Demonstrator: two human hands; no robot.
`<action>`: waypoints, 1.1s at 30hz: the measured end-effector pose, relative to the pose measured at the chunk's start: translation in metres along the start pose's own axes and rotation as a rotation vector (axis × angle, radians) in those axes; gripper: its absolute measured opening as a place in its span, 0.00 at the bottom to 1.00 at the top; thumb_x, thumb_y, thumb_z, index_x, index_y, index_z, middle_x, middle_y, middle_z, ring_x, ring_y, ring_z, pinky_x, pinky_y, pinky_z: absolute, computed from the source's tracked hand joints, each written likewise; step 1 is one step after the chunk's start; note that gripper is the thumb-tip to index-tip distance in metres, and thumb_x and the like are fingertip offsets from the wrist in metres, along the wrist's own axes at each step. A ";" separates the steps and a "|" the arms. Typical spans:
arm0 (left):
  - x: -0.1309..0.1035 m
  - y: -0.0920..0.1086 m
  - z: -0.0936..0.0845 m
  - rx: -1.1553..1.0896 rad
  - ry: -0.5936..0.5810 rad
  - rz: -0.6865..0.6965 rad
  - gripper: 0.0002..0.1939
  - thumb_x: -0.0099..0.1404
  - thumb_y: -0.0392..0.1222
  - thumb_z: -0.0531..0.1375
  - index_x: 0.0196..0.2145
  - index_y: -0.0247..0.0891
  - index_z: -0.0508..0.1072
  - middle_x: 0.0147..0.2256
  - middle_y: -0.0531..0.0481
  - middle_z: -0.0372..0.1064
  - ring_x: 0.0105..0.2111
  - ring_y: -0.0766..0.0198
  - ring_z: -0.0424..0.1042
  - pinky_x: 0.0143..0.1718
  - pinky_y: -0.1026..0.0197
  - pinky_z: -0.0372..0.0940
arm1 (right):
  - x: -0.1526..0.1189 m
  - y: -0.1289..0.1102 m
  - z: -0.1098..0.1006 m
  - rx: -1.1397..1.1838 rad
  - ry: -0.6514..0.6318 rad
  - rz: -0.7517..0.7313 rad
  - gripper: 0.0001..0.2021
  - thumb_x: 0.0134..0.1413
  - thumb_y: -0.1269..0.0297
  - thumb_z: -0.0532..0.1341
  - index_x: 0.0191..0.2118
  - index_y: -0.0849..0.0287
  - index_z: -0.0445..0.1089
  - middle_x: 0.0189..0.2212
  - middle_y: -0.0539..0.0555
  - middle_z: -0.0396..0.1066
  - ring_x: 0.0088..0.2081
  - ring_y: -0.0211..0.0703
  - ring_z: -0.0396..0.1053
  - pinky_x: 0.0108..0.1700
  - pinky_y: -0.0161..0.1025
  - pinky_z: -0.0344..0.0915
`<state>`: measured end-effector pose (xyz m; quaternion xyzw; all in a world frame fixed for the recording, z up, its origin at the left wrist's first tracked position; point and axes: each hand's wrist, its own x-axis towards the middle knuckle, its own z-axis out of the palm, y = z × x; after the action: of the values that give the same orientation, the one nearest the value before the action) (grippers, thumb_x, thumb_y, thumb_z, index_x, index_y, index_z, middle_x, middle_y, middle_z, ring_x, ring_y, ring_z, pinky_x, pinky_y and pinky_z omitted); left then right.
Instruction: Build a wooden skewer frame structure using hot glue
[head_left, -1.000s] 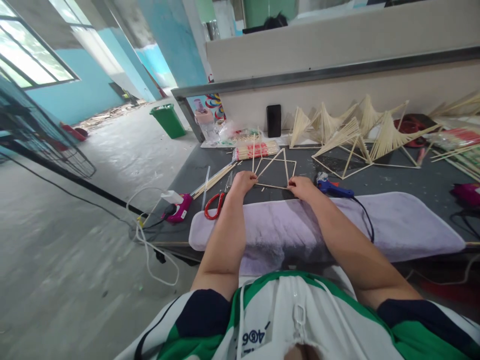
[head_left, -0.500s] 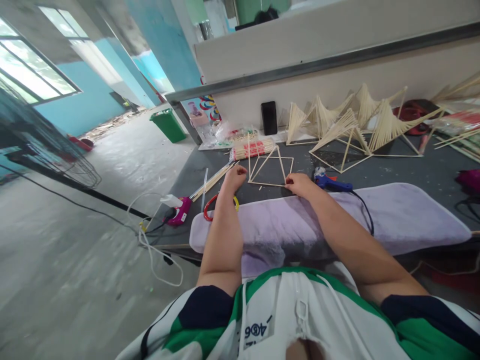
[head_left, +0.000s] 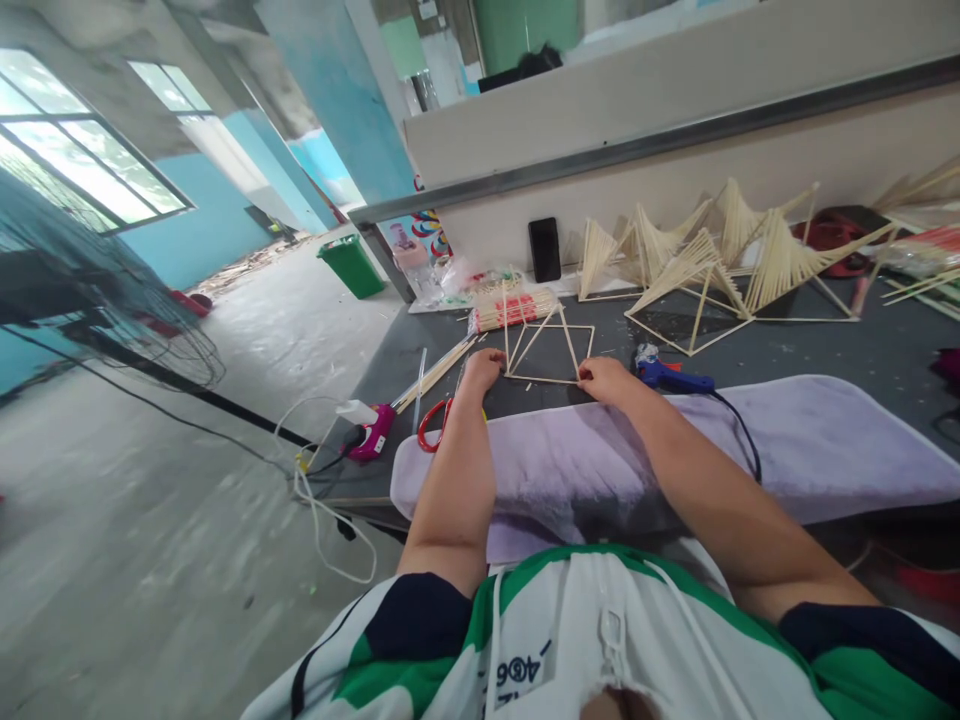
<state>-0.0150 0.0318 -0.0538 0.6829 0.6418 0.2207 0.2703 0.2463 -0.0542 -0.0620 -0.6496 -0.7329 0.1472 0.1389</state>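
Observation:
A small open frame of thin wooden sticks [head_left: 546, 380] stands on the dark table in front of me, with uprights and slanting sticks rising from its base. My right hand [head_left: 602, 380] pinches its near right corner. At the near left corner, my left hand [head_left: 484, 372] has closed fingers against the sticks; the exact grip is partly hidden. A blue glue gun [head_left: 675, 377] lies just right of my right hand. Scissors with red and yellow handles [head_left: 430, 428] lie partly under my left forearm.
Finished stick models [head_left: 701, 280] line the back right. A pack of sticks [head_left: 514, 311] and a black phone [head_left: 544, 250] are behind the frame. Loose sticks [head_left: 435, 372] and a magenta power strip [head_left: 373, 436] lie left. A lilac cloth [head_left: 551, 450] covers the front edge.
My left hand has moved right to the frame's near left corner and its fingers now meet the sticks. My right hand stays at the right corner. The view has shifted slightly.

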 end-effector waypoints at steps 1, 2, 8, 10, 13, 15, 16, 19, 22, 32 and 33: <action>0.000 0.000 -0.001 -0.017 0.014 -0.010 0.24 0.53 0.30 0.55 0.46 0.36 0.79 0.35 0.49 0.79 0.33 0.64 0.74 0.40 0.63 0.67 | -0.001 0.001 0.000 0.005 0.005 -0.003 0.07 0.55 0.68 0.62 0.39 0.59 0.76 0.39 0.55 0.78 0.42 0.41 0.73 0.43 0.33 0.62; 0.000 0.000 -0.001 -0.035 0.026 -0.018 0.24 0.53 0.30 0.56 0.46 0.35 0.79 0.35 0.49 0.79 0.33 0.65 0.74 0.39 0.63 0.67 | -0.001 0.001 -0.001 0.009 0.011 -0.006 0.07 0.56 0.68 0.62 0.40 0.59 0.76 0.39 0.55 0.78 0.42 0.41 0.72 0.43 0.34 0.62; -0.002 0.001 -0.004 -0.159 0.029 -0.044 0.24 0.50 0.27 0.55 0.44 0.34 0.79 0.35 0.48 0.78 0.33 0.66 0.74 0.38 0.65 0.68 | -0.004 0.005 -0.007 0.046 0.047 -0.037 0.06 0.56 0.69 0.61 0.39 0.59 0.75 0.40 0.55 0.75 0.43 0.40 0.71 0.45 0.33 0.63; -0.002 0.001 -0.004 -0.212 0.019 -0.045 0.25 0.49 0.25 0.54 0.44 0.33 0.79 0.34 0.48 0.78 0.33 0.67 0.74 0.38 0.65 0.68 | -0.005 0.004 -0.009 0.105 0.074 -0.014 0.05 0.56 0.70 0.62 0.38 0.59 0.74 0.40 0.55 0.74 0.40 0.38 0.71 0.43 0.32 0.64; -0.002 0.003 -0.005 -0.295 0.001 -0.046 0.24 0.49 0.24 0.52 0.42 0.33 0.78 0.34 0.47 0.77 0.31 0.69 0.74 0.39 0.65 0.69 | -0.005 0.002 -0.011 0.259 0.092 0.081 0.05 0.56 0.70 0.60 0.38 0.59 0.73 0.39 0.54 0.74 0.27 0.32 0.70 0.36 0.31 0.65; -0.003 0.006 -0.005 -0.337 -0.012 -0.051 0.23 0.48 0.24 0.52 0.40 0.33 0.77 0.33 0.48 0.77 0.29 0.70 0.73 0.40 0.64 0.70 | -0.005 0.001 -0.012 0.383 0.080 0.158 0.06 0.57 0.70 0.60 0.40 0.60 0.72 0.33 0.52 0.74 0.22 0.32 0.67 0.29 0.31 0.64; -0.005 0.007 -0.005 -0.352 -0.017 -0.055 0.22 0.48 0.24 0.53 0.40 0.33 0.77 0.33 0.48 0.77 0.28 0.71 0.73 0.40 0.64 0.70 | -0.005 0.000 -0.013 0.445 0.078 0.196 0.06 0.58 0.70 0.59 0.41 0.60 0.72 0.30 0.51 0.73 0.20 0.32 0.66 0.25 0.31 0.63; -0.011 0.011 -0.008 -0.382 -0.035 -0.071 0.21 0.49 0.25 0.53 0.40 0.33 0.76 0.32 0.48 0.76 0.26 0.72 0.72 0.39 0.63 0.70 | -0.005 -0.001 -0.015 0.600 0.094 0.276 0.06 0.58 0.72 0.58 0.41 0.61 0.70 0.26 0.50 0.72 0.19 0.32 0.65 0.20 0.29 0.60; -0.016 0.015 -0.012 -0.403 -0.075 -0.078 0.24 0.48 0.25 0.53 0.42 0.32 0.75 0.34 0.47 0.77 0.25 0.72 0.72 0.33 0.66 0.68 | -0.003 0.000 -0.014 0.736 0.156 0.290 0.07 0.57 0.75 0.58 0.41 0.61 0.68 0.32 0.52 0.73 0.24 0.33 0.70 0.19 0.27 0.62; -0.019 0.022 -0.016 -0.479 -0.218 -0.123 0.28 0.45 0.27 0.55 0.46 0.33 0.74 0.43 0.43 0.78 0.25 0.72 0.75 0.19 0.72 0.51 | 0.003 -0.001 -0.005 0.968 0.232 0.355 0.20 0.52 0.79 0.59 0.50 0.58 0.62 0.48 0.57 0.67 0.30 0.33 0.74 0.22 0.31 0.73; -0.020 0.022 -0.016 -0.499 -0.231 -0.122 0.27 0.45 0.27 0.55 0.45 0.33 0.74 0.42 0.43 0.78 0.25 0.72 0.75 0.19 0.72 0.52 | 0.002 -0.002 -0.006 0.967 0.242 0.362 0.20 0.51 0.79 0.59 0.50 0.58 0.63 0.51 0.58 0.66 0.30 0.32 0.73 0.22 0.31 0.73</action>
<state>-0.0103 0.0125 -0.0259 0.5759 0.5726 0.2757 0.5143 0.2467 -0.0518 -0.0562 -0.6399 -0.4363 0.4139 0.4784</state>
